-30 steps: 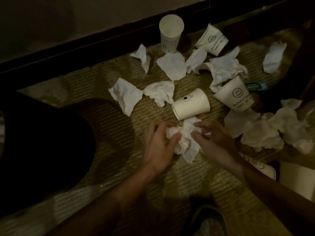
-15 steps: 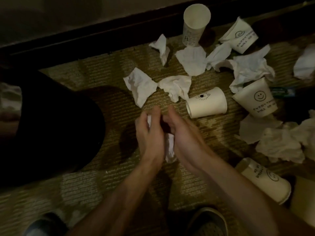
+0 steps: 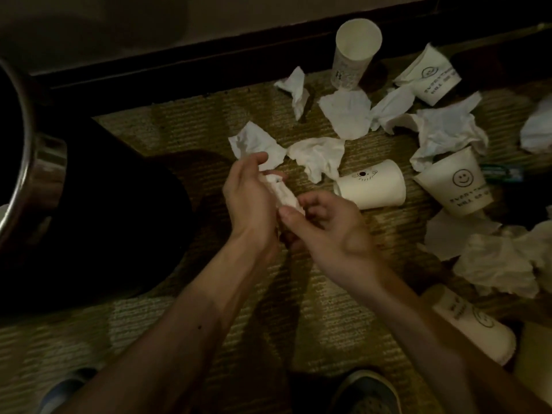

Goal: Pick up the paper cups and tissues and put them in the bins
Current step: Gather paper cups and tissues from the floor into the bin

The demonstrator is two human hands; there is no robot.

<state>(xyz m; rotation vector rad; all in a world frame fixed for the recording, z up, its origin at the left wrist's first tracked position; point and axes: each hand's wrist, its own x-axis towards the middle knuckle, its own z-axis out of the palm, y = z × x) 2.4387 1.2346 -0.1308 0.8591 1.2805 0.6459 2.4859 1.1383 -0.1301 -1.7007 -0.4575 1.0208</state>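
A crumpled white tissue (image 3: pixel 283 194) is squeezed between my left hand (image 3: pixel 251 201) and my right hand (image 3: pixel 328 231), held above the carpet. Just right of my hands a paper cup (image 3: pixel 373 185) lies on its side. An upright cup (image 3: pixel 354 53) stands near the wall. More cups lie at the right: one with a smiley face (image 3: pixel 457 183), one at the back (image 3: pixel 427 77), one at the lower right (image 3: pixel 475 324). Loose tissues (image 3: pixel 319 156) are scattered across the carpet, with a pile (image 3: pixel 495 264) at the right.
A metal-rimmed bin (image 3: pixel 35 162) stands at the far left, beside a large dark round shape (image 3: pixel 113 210). A dark baseboard (image 3: pixel 209 64) runs along the wall. My shoes (image 3: pixel 364 392) show at the bottom edge. A small green item (image 3: pixel 501 171) lies by the smiley cup.
Both hands gathered the tissue off the carpet, pressed it into a tight wad and lifted it. The view shifted so the metal bin came in at the left.
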